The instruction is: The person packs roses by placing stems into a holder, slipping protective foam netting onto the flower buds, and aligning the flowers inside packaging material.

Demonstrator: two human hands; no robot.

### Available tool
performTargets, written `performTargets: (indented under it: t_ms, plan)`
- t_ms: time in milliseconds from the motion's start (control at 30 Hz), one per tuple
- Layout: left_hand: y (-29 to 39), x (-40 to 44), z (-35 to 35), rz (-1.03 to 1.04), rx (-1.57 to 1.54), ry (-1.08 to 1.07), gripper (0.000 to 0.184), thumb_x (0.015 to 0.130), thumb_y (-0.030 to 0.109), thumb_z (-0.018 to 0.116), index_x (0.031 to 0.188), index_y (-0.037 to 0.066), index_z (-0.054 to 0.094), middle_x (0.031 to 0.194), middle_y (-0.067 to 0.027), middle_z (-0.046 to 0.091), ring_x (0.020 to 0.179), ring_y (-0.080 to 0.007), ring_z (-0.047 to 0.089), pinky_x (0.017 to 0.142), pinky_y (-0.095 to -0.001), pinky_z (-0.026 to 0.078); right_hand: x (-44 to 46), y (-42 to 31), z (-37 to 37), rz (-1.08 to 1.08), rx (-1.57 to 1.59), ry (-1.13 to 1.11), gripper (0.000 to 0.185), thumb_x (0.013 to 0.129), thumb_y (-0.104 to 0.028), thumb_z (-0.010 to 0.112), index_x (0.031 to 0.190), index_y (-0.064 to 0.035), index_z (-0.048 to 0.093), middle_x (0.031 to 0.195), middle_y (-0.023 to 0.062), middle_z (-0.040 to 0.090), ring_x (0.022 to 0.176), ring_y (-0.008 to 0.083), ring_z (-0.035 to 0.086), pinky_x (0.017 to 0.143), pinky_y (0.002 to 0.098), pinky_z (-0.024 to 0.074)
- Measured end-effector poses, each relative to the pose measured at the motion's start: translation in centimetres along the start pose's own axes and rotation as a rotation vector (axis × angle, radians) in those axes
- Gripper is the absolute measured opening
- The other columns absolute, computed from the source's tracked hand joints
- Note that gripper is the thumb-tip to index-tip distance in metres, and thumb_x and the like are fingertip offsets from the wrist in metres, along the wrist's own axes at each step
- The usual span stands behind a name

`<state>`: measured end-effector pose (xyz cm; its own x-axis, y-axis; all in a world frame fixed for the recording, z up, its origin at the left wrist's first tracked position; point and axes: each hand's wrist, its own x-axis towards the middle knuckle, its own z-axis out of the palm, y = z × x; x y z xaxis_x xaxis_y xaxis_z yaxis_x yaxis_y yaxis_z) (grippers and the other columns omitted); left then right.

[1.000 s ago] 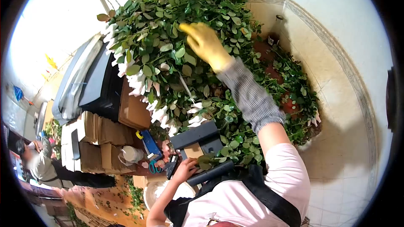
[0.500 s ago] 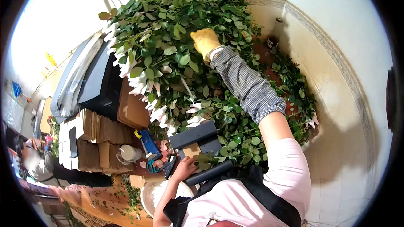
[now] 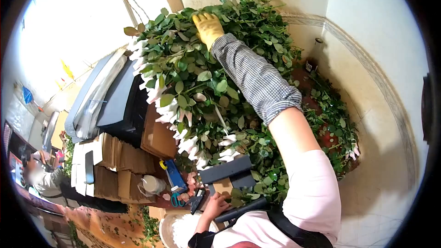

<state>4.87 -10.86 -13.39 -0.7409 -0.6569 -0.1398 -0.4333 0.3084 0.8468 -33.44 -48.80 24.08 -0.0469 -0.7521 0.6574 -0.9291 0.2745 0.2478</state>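
Observation:
My right hand (image 3: 208,26), in a yellow glove under a checked sleeve, reaches onto the far top of a big heap of leafy rose stems (image 3: 206,64). Its fingers are slightly apart and lie over the leaves, with no stem visibly gripped. White-wrapped rose heads (image 3: 167,110) line the heap's left side. Bare, my left hand (image 3: 217,205) rests low beside a dark padded stand (image 3: 225,169) and a piece of brown cardboard (image 3: 223,186). Its fingers extend toward the stand, and nothing shows in them.
Left of the stand are a blue tool (image 3: 175,176), teal scissors (image 3: 177,200), a white cup (image 3: 153,184) and stacked cardboard (image 3: 105,183). Below sits a round white tub (image 3: 167,229). More stems (image 3: 333,124) lie by the right wall. A co-worker (image 3: 50,181) stands far left.
My right hand has moved up and left across the heap, its fingers now more stretched. The view has shifted, so the scene sits further right and lower. My left hand stays by the stand.

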Motion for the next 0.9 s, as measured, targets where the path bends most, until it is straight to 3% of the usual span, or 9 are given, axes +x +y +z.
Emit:
performTargets:
  t_ms: [167,267,333,433,467,500,567,700,900]
  plan:
    - [-1.0,0.1,0.2,0.012,-0.028,-0.025,0.045,0.078,0.013,0.075,0.122,0.010,0.067,0.097,-0.0116,0.052,0.092,-0.0269,0.058,0.086,-0.0341,0.047,2.7,0.1,1.6,-0.037,0.171,-0.281,0.044,0.093,-0.004,0.054,0.136,-0.0110,0.055,0.124,0.0113,0.066,0.116,0.0243,0.062,0.109,0.0394,0.0386]
    - [-1.3,0.1,-0.7,-0.003,-0.088,-0.103,0.051,0.079,0.013,0.072,0.129,0.012,0.063,0.101,-0.0111,0.051,0.096,-0.0272,0.055,0.090,-0.0338,0.045,2.9,0.4,0.4,-0.035,0.060,0.056,0.015,0.093,-0.010,0.055,0.100,-0.0133,0.068,0.090,0.0068,0.068,0.088,0.0216,0.065,0.097,0.0388,0.0468]
    - [-0.8,0.2,-1.3,0.039,-0.062,-0.117,0.051,0.078,0.010,0.071,0.129,0.010,0.063,0.100,-0.0111,0.050,0.094,-0.0276,0.055,0.087,-0.0342,0.046,2.8,1.0,-3.0,-0.013,0.059,0.291,0.022,0.096,-0.014,0.054,0.082,-0.0159,0.072,0.070,0.0033,0.066,0.072,0.0178,0.065,0.095,0.0400,0.0481]
    - [-1.9,0.3,-0.7,0.081,0.026,-0.070,0.046,0.078,0.007,0.071,0.123,0.007,0.064,0.100,-0.0124,0.051,0.092,-0.0291,0.057,0.081,-0.0362,0.047,1.4,2.1,-8.7,-0.133,0.210,0.798,0.027,0.099,-0.016,0.052,0.079,-0.0154,0.070,0.060,0.0030,0.058,0.058,0.0152,0.058,0.098,0.0412,0.0498]
    - [-2.2,0.2,-0.3,0.089,0.052,-0.050,0.044,0.078,0.007,0.071,0.121,0.006,0.065,0.100,-0.0129,0.052,0.092,-0.0299,0.057,0.081,-0.0372,0.047,-0.3,1.9,-10.5,-0.105,0.157,0.583,0.014,0.094,-0.011,0.059,0.091,-0.0161,0.071,0.061,0.0026,0.059,0.060,0.0162,0.060,0.101,0.0417,0.0476]
    - [-1.3,0.3,-0.3,0.093,0.058,-0.029,0.041,0.078,0.008,0.071,0.118,0.006,0.065,0.100,-0.0135,0.052,0.093,-0.0309,0.057,0.080,-0.0382,0.048,-2.0,1.7,-12.3,-0.086,0.095,0.367,0.020,0.088,-0.005,0.066,0.104,-0.0167,0.072,0.062,0.0022,0.060,0.061,0.0173,0.062,0.104,0.0422,0.0454]
    - [-0.2,0.4,0.1,0.039,0.101,0.027,0.037,0.077,0.014,0.073,0.113,0.008,0.067,0.099,-0.0145,0.056,0.095,-0.0366,0.059,0.085,-0.0417,0.049,-7.7,1.8,-12.7,-0.225,0.219,0.475,0.028,0.086,-0.004,0.067,0.111,-0.0169,0.070,0.067,0.0034,0.062,0.067,0.0174,0.063,0.106,0.0428,0.0446]
    - [-1.4,0.4,0.8,0.134,0.037,0.102,0.033,0.077,0.014,0.073,0.109,0.008,0.067,0.100,-0.0153,0.055,0.093,-0.0365,0.059,0.082,-0.0418,0.051,-19.7,3.9,-14.5,-0.410,0.329,0.362,0.040,0.070,0.000,0.065,0.108,-0.0098,0.069,0.073,0.0083,0.061,0.076,0.0286,0.061,0.097,0.0484,0.0484]
    - [-0.8,0.2,0.5,0.074,-0.028,0.097,0.035,0.078,0.013,0.073,0.111,0.008,0.065,0.103,-0.0161,0.054,0.095,-0.0373,0.058,0.081,-0.0431,0.050,-37.0,8.6,-12.8,-0.453,0.667,-0.151,0.034,0.073,0.002,0.068,0.107,-0.0054,0.066,0.080,0.0107,0.061,0.079,0.0297,0.061,0.101,0.0489,0.0464]
